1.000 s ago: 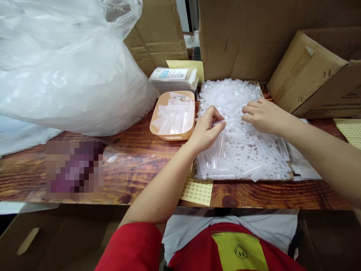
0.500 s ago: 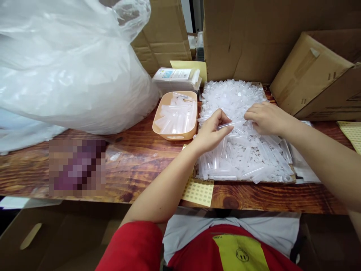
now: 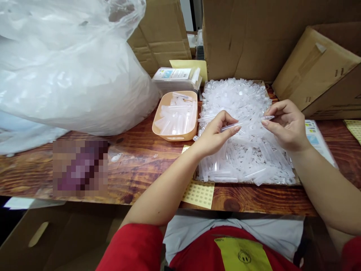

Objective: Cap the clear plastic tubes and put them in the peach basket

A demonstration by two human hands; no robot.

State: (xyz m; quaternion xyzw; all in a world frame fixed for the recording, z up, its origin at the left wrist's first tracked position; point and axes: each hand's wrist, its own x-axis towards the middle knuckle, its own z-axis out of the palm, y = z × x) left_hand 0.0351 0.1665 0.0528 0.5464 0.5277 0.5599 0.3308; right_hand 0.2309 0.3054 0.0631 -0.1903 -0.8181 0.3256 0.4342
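My left hand [image 3: 219, 134] pinches a clear plastic tube [image 3: 231, 126] between thumb and fingers, its free end pointing right. Facing it, my right hand [image 3: 287, 126] is closed on a small clear plastic piece [image 3: 267, 117] with a pointed tip; it looks like a cap or stopper. Both hands hover over a shallow cardboard tray [image 3: 297, 181] heaped with translucent parts. Small caps [image 3: 231, 92] fill its far side, and loose tubes [image 3: 254, 175] lie along its near side. Left of the tray, a peach plastic basket [image 3: 175, 137] holds several similar tubes.
A bulging white plastic bag [image 3: 79, 82] covers the table's left back. Behind the basket sits a stack of packaged cards [image 3: 175, 77]. An open cardboard box [image 3: 318, 71] leans at the right back. A yellow sticker sheet [image 3: 199, 195] lies at the front edge, and a blurred purple item [image 3: 81, 167] at left.
My right hand has lifted out of the heap and turned, moving right with the small clear piece in its fingertips. My left hand has shifted slightly right, still holding the tube.
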